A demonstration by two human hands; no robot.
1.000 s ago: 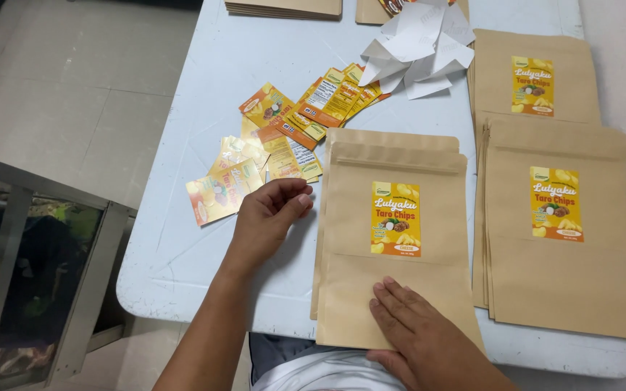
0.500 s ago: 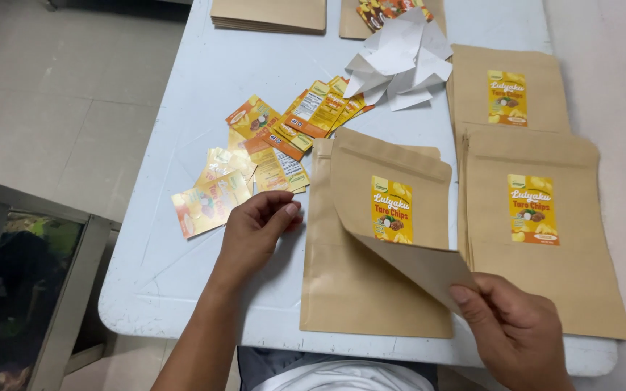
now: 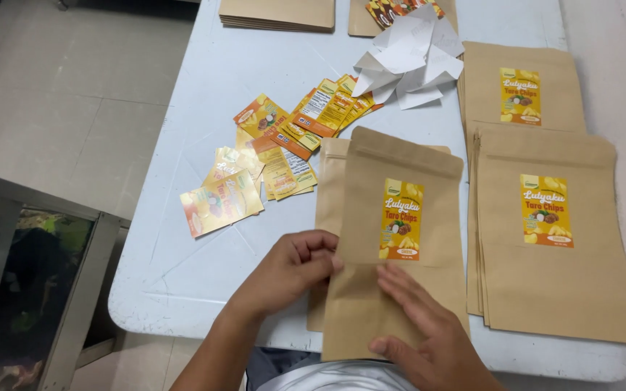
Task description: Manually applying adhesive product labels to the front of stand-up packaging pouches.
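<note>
- Table [image 3: 204,137]: pale blue, taken as landmark; near edge with rounded left corner just below the hands, bare strip along the left side offering open room.
- Finished pouches [image 3: 556,239]: stacked at the table's right side, second stack [image 3: 519,87] behind it, both close to the right edge; little spare room there.
- Kraft pouch [image 3: 400,239]: at the table's near middle, label up, lower end overhanging the near edge; half a second ago folded up by the corner, now back flat on the unlabelled pouches [image 3: 327,188] beneath. Judged: label checked or pressed, pouch ready to shift right.
- Backing papers [image 3: 414,54]: crumpled white, at the table's far middle.
- Loose labels [image 3: 277,152]: yellow-orange, scattered left of centre, one sheet [image 3: 220,203] nearest the left edge.
- Left hand [image 3: 291,271]: fingers curled, pinching the pouch's left edge; moved in from the bare tabletop.
- Right hand [image 3: 422,326]: fingers spread flat, pressing the pouch's lower face, gripping nothing.
</note>
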